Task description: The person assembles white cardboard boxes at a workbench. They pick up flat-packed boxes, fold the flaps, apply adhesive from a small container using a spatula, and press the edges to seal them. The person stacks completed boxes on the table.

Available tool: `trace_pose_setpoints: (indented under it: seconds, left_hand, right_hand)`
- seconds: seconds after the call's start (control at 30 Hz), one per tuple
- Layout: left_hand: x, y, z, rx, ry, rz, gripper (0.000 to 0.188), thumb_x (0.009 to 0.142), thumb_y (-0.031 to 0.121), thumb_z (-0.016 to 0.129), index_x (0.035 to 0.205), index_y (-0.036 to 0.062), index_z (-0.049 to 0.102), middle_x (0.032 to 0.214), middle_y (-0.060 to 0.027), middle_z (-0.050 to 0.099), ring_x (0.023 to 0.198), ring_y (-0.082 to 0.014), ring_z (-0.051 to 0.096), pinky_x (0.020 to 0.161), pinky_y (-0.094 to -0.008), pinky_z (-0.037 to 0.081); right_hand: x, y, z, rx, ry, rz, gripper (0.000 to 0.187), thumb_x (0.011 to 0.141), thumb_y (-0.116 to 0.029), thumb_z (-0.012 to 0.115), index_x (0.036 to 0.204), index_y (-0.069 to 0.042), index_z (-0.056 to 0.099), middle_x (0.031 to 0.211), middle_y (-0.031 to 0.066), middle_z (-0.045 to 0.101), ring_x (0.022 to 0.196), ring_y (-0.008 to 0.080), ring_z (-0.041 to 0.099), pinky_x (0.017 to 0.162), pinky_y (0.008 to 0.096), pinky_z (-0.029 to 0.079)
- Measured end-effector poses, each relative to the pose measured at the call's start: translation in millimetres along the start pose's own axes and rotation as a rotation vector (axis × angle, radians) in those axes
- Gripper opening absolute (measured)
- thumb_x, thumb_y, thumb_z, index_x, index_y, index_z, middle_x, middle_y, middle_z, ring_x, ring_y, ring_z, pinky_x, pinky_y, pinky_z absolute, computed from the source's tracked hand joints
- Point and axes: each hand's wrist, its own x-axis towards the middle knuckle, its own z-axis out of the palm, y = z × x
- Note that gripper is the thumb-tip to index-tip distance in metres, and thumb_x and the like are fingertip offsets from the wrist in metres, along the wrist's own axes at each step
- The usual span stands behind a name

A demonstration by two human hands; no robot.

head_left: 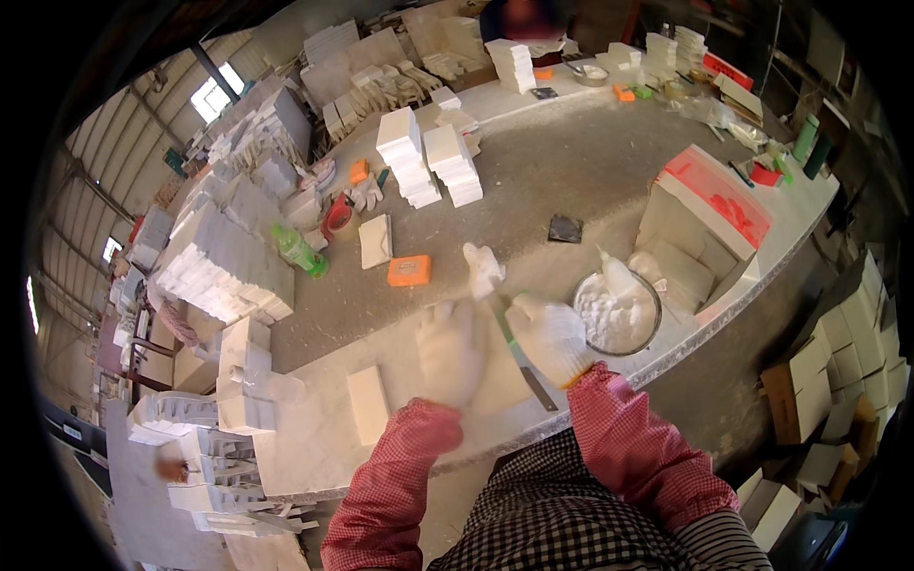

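Observation:
My right hand, in a white knitted glove, is closed at the side of a long thin flat spatula-like tool with a green middle and a dark near end. At the tool's far end is a white paste-like lump. My left hand, in a white glove, is smeared by motion over the tabletop, and its fingers cannot be made out. A pale rectangular tile lies left of it. Just right of my right hand stands a round bowl of white paste, with a white piece resting in it.
An orange box, another pale tile and a green bottle are at left. Two tile stacks stand farther back. A carton with red tape is at right. Tall slab stacks line the left side.

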Motion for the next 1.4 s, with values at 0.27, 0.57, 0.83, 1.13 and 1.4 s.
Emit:
trace_pose_setpoints:
  seconds: [0.27,0.57,0.83,1.13,1.4]
  left_hand:
    - [-1.3,5.5,-2.1,-0.008,-0.043,-0.028,0.028,0.096,0.018,0.063,0.120,0.0058,0.071,0.118,-0.0204,0.066,0.108,-0.0423,0.058,0.097,-0.0486,0.048]
    - [1.5,5.4,0.6,-0.106,-0.086,0.008,0.027,0.096,0.013,0.062,0.121,0.0051,0.072,0.117,-0.0189,0.066,0.111,-0.0393,0.057,0.100,-0.0467,0.046]
    - [4.6,9.0,-0.5,-0.091,-0.117,0.009,0.030,0.097,0.012,0.060,0.124,0.0019,0.071,0.118,-0.0199,0.065,0.112,-0.0379,0.058,0.102,-0.0449,0.046]
    - [6.0,8.6,2.0,-0.069,-0.127,0.026,0.031,0.097,0.013,0.061,0.125,0.0020,0.070,0.120,-0.0199,0.065,0.113,-0.0388,0.057,0.103,-0.0463,0.045]
    - [5.3,3.9,4.5,-0.037,-0.113,0.065,0.031,0.094,0.009,0.064,0.124,0.0051,0.070,0.118,-0.0190,0.065,0.109,-0.0403,0.058,0.099,-0.0482,0.046]
  right_hand:
    - [-0.7,42.6,41.8,0.698,-0.074,0.144,0.029,0.104,-0.031,0.056,0.113,-0.007,0.068,0.099,0.0165,0.068,0.095,0.0278,0.066,0.087,0.0388,0.050]
    - [5.3,45.7,69.7,1.320,-0.160,0.136,0.027,0.106,-0.025,0.054,0.117,-0.003,0.066,0.099,0.0002,0.063,0.096,0.0088,0.056,0.089,0.0275,0.047]
    - [13.7,42.2,72.0,1.501,-0.203,0.171,0.021,0.107,-0.019,0.054,0.116,-0.003,0.065,0.100,-0.0026,0.063,0.095,0.0060,0.056,0.086,0.0252,0.048]
    - [20.3,47.6,75.7,1.646,-0.299,0.164,0.017,0.109,-0.017,0.052,0.109,-0.006,0.065,0.089,-0.0063,0.058,0.083,0.0052,0.055,0.075,0.0232,0.046]
    - [20.5,57.5,73.4,1.547,-0.339,0.067,0.019,0.109,-0.017,0.052,0.102,-0.007,0.067,0.085,-0.0062,0.059,0.080,0.0047,0.053,0.073,0.0240,0.045]
